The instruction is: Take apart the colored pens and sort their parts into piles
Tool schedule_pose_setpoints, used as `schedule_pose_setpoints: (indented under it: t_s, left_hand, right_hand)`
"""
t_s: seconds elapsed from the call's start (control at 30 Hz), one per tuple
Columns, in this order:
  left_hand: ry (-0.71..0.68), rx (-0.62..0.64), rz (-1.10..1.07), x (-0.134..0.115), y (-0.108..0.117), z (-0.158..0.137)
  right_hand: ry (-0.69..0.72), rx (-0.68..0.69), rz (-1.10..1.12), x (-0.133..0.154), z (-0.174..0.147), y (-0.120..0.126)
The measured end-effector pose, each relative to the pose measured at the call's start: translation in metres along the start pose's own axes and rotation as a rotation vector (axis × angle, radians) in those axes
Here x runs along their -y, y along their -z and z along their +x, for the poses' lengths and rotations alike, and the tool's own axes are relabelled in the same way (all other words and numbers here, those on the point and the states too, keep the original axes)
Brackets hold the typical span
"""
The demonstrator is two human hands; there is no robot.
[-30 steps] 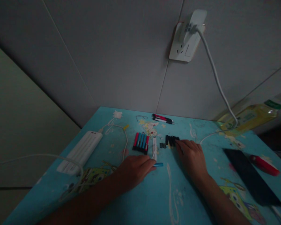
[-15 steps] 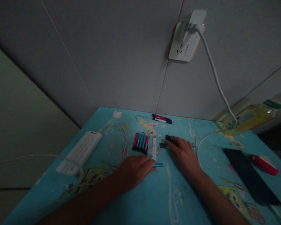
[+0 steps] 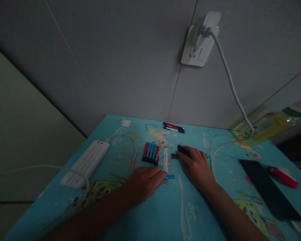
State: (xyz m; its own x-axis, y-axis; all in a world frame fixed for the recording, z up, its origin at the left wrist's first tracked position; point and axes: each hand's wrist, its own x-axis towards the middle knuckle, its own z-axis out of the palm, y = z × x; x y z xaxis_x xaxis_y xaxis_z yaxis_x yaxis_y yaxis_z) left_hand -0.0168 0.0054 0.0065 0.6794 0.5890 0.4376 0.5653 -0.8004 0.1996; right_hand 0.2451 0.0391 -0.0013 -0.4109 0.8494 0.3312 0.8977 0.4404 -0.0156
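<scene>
My left hand [image 3: 149,180] is closed in a pinch on a slim blue pen barrel [image 3: 170,177], whose end sticks out to the right of the fingertips. Resting on the table, my right hand [image 3: 197,165] has its thumb and fingers around black pen parts [image 3: 184,150]; the fingers partly hide them. Tiny black pieces [image 3: 174,156] lie just left of that thumb. Thin white pen refills [image 3: 165,159] stand side by side between the hands. Beyond my left hand sits a row of red and blue pen barrels [image 3: 151,151] with black lower ends.
Red, black and white pens [image 3: 174,127] lie near the wall. A white power strip [image 3: 86,163] and cables occupy the left. On the right are a tilted bottle of yellow liquid [image 3: 268,125], a dark flat slab [image 3: 268,187] and a red object [image 3: 283,177]. A socket [image 3: 199,45] is above.
Both hands stay almost in place, the left still on the blue barrel and the right at the black parts. The whole view has shifted very slightly.
</scene>
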Motion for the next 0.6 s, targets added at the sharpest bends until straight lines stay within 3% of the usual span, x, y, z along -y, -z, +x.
schedule_pose_setpoints:
  t_s: [0.6]
  left_hand:
    - [0.152,-0.003,0.05,-0.0004,-0.0005,-0.0018]
  right_hand:
    - [-0.016,-0.05,0.015,-0.0002,-0.0016,0.0001]
